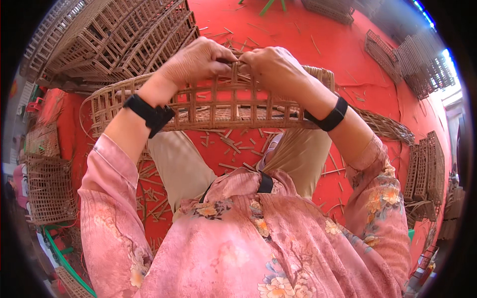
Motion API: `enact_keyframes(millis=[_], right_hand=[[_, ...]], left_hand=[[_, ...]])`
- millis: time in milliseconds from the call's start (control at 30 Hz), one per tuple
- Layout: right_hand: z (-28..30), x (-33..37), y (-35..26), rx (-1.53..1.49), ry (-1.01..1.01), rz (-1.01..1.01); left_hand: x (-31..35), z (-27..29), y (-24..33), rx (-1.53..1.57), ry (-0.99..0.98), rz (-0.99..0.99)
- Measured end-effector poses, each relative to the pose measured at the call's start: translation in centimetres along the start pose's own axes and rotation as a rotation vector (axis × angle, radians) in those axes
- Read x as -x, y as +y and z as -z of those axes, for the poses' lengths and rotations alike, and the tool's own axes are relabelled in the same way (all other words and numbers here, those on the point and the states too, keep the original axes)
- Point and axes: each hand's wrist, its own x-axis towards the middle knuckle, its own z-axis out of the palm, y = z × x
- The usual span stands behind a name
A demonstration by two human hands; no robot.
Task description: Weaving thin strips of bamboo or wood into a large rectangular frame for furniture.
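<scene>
Together, left hand (196, 60) and right hand (271, 64) pinch a woven basket (213, 107) rim.

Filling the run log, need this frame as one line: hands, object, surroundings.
left hand: pinching top rim of woven basket frame | right hand: pinching same rim, hands touching | stacked lattice panels upper left | cane offcuts on red floor

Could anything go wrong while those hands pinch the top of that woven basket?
Maybe. The left hand and right hand pinch one thin cane strip on the rim of the half-woven basket; it might snap or poke a finger. Cut cane scraps litter the red floor, so sitting or stepping there could prick.
</scene>
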Motion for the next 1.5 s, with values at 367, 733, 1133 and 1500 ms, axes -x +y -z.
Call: enact_keyframes(millis=[367,733,1133,1500], right_hand=[[3.4,6.4,1.4,-0.176,0.006,-0.255],[2.1,5.9,2.3,0.061,0.015,-0.123],[5.2,8.7,5.7,-0.475,0.068,-0.37],[4.2,11.1,5.6,-0.122,0.048,-0.237]], left_hand=[[-3.1,-0.9,1.9,0.278,-0.095,0.001],[-4.2,-4.1,4.0,-0.354,0.002,-0.142],[-6.2,-1.6,4.6,0.116,-0.32,0.183],[-8.9,-5.8,6.7,-0.155,-0.112,-0.06]])
